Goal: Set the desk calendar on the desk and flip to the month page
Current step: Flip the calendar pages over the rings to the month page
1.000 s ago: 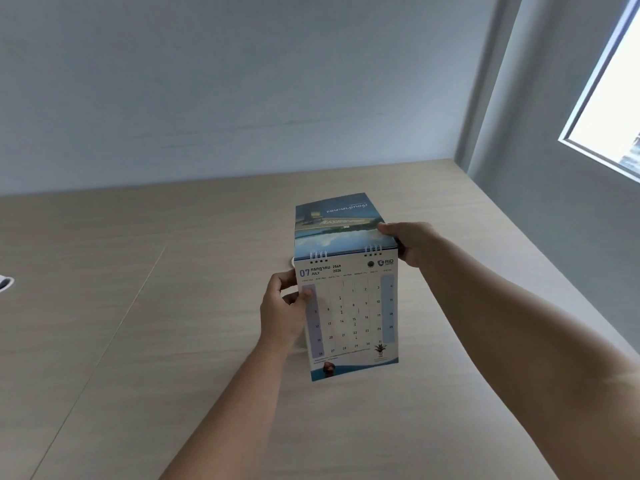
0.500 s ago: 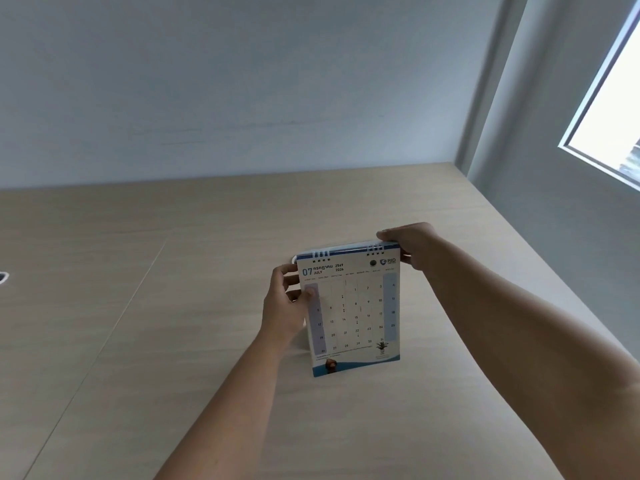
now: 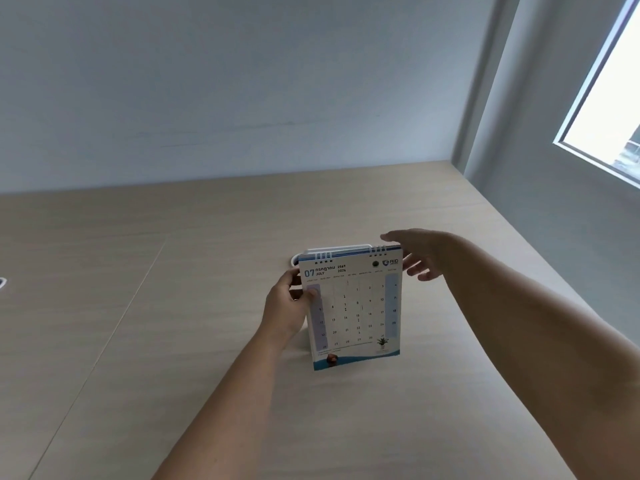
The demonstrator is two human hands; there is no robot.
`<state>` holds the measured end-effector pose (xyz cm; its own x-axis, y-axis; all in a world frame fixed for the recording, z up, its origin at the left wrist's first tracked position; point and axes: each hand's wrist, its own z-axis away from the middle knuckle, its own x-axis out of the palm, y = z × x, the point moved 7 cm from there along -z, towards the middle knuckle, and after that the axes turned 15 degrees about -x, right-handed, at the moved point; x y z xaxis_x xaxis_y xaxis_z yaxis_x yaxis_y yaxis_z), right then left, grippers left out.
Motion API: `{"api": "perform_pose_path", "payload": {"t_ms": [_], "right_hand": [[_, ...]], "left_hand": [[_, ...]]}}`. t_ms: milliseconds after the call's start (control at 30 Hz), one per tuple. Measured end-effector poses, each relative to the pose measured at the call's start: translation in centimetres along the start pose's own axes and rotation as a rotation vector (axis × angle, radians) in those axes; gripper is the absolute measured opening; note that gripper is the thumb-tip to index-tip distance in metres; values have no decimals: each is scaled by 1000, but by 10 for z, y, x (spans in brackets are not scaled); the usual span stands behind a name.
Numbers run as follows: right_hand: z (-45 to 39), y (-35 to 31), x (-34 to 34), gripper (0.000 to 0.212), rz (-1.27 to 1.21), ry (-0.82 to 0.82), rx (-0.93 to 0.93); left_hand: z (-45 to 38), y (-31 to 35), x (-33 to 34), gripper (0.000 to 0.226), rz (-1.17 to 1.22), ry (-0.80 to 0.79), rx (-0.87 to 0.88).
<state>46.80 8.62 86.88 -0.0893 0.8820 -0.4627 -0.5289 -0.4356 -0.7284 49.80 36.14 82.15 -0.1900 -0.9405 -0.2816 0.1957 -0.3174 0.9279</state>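
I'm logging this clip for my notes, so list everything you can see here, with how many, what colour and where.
desk calendar: one, white page with blue trim, open at 07 July, standing upright on the desk, centre of view
desk: one, light wood, fills the lower half, with a thin seam on its left part
wall: pale grey-blue, behind the desk
window: one, bright, white frame, upper right
small white object: one, at the left edge, cut off, cannot tell what
left hand: one, gripping the calendar's left edge, thumb on the page
right hand: one, fingers spread open at the calendar's top right corner
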Motion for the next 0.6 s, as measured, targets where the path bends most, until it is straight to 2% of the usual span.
{"api": "perform_pose_path", "payload": {"t_ms": [200, 467, 533, 567, 600], "right_hand": [[1, -13, 10, 33, 134, -10, -31], [4, -33, 12, 27, 273, 55, -143], [2, -37, 10, 18, 239, 113, -202], [0, -37, 8, 20, 185, 155, -235], [-1, -36, 6, 31, 110, 193, -258]], "left_hand": [[2, 3, 1, 30, 12, -26, -18], [1, 4, 3, 39, 32, -96, -55], [0, 5, 2, 42, 30, -99, -58], [0, 5, 2, 45, 25, -101, -58], [0, 6, 2, 51, 19, -105, -61]]}}
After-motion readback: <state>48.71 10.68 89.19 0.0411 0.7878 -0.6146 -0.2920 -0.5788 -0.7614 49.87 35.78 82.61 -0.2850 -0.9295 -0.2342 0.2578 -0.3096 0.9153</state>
